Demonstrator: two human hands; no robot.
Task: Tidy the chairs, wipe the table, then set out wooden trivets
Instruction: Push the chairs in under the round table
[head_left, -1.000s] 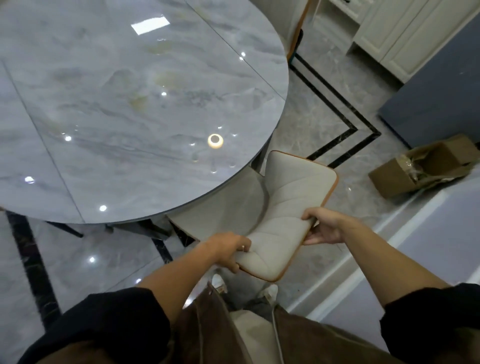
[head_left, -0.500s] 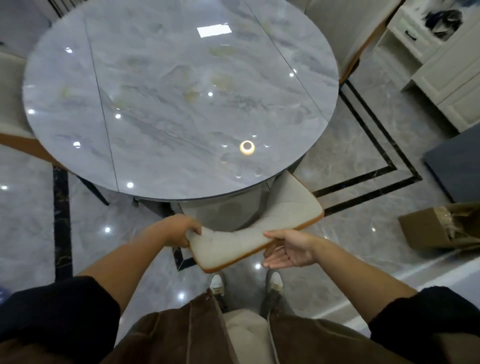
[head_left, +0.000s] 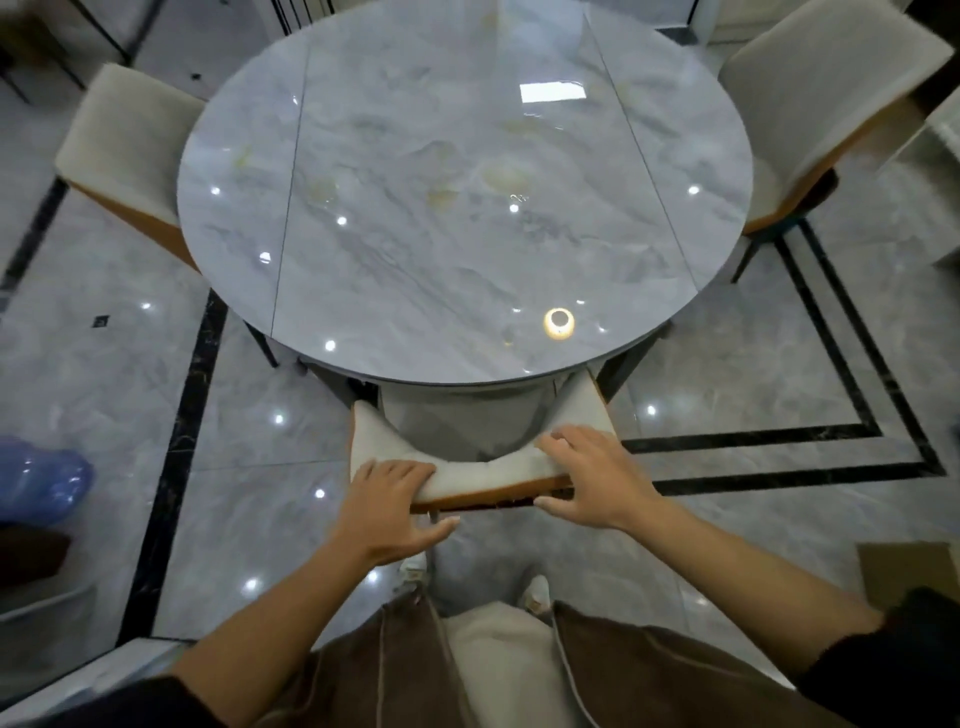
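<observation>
A round grey marble table (head_left: 467, 197) fills the upper middle of the head view. A cream chair with an orange-brown back (head_left: 483, 475) stands at the table's near edge, its seat tucked under the top. My left hand (head_left: 392, 506) lies on the left part of the chair's backrest, fingers over the top and thumb spread below. My right hand (head_left: 589, 475) rests on the right part of the backrest, fingers on the cream front and thumb under the brown edge. No trivets or cloth are in view.
Two more cream chairs stand at the table, one at the left (head_left: 124, 150) and one at the far right (head_left: 810, 98). A blue plastic thing (head_left: 36, 483) sits at the left edge. A cardboard box (head_left: 904, 569) lies at the lower right on the glossy tiled floor.
The chair has swung square to the table and slid in under it. Both hands shifted from its ends onto the top of the backrest. My view rose and widened over the table.
</observation>
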